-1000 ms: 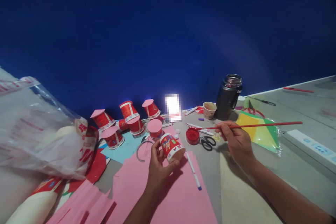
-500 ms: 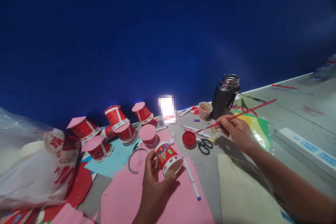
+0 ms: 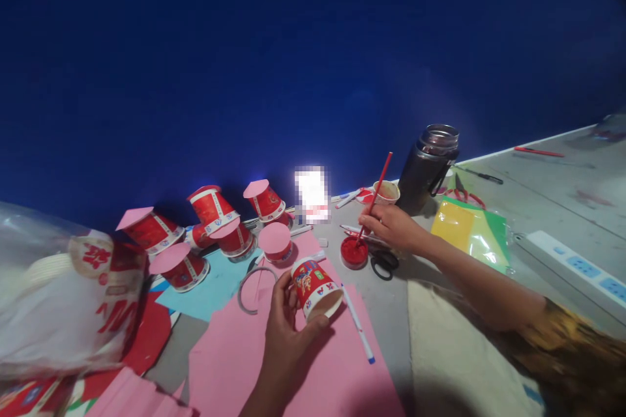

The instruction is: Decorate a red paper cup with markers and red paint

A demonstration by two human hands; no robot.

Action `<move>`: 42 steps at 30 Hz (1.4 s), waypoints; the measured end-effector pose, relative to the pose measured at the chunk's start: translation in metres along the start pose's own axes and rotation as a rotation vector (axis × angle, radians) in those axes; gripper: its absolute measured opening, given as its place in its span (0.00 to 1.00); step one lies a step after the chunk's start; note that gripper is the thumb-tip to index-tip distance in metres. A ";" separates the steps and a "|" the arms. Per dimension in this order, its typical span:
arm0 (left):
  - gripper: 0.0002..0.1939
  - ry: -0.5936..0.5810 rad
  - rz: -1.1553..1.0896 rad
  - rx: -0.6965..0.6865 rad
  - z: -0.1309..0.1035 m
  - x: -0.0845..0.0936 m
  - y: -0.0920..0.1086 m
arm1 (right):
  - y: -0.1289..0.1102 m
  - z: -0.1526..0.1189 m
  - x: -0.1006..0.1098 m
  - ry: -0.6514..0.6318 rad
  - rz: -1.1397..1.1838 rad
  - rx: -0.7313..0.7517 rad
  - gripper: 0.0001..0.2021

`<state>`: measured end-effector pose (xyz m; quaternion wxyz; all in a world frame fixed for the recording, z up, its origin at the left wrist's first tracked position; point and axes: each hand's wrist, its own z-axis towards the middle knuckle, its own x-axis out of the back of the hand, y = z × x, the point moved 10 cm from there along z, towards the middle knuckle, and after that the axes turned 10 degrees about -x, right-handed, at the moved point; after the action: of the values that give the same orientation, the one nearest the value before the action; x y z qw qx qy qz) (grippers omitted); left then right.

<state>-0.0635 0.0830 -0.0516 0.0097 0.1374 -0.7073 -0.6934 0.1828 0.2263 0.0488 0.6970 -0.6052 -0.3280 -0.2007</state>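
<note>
My left hand point(image 3: 288, 329) is closed round a red patterned paper cup point(image 3: 313, 283), tilted with its open white mouth toward me, over pink paper point(image 3: 235, 365). In my right hand point(image 3: 386, 228) a thin red paintbrush point(image 3: 382, 179) stands nearly upright. Its lower end is in a small round pot of red paint point(image 3: 354, 254). Black-handled scissors point(image 3: 384, 266) lie beside the pot, partly under my right hand. A white marker with a blue end point(image 3: 359, 326) lies on the pink paper, right of the cup. A grey ring point(image 3: 248, 290) lies left of it.
Several red cups topped with pink paper discs point(image 3: 183, 267) stand at the left, some on blue paper point(image 3: 208, 293). A plastic bag point(image 3: 59, 313) fills the left edge. A dark flask point(image 3: 425, 166), a small paper cup point(image 3: 387, 193) and a power strip point(image 3: 577, 267) are at the right.
My right hand has moved left, tipping the brush from slanted to nearly upright, its end now in the red paint. My left hand still holds the cup in much the same place.
</note>
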 end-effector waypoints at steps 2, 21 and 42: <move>0.55 -0.007 0.000 0.012 -0.001 -0.002 0.001 | 0.003 0.003 -0.001 0.014 0.009 -0.009 0.13; 0.59 0.018 -0.043 0.017 -0.004 -0.005 0.000 | 0.014 0.057 -0.020 0.004 0.168 -0.083 0.13; 0.67 0.019 -0.065 0.019 -0.007 -0.006 -0.009 | -0.001 -0.084 -0.018 -0.009 0.167 0.090 0.46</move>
<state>-0.0543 0.0774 -0.0593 -0.0072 0.1669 -0.7090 -0.6851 0.1871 0.1422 0.0322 0.7363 -0.5995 -0.2880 -0.1245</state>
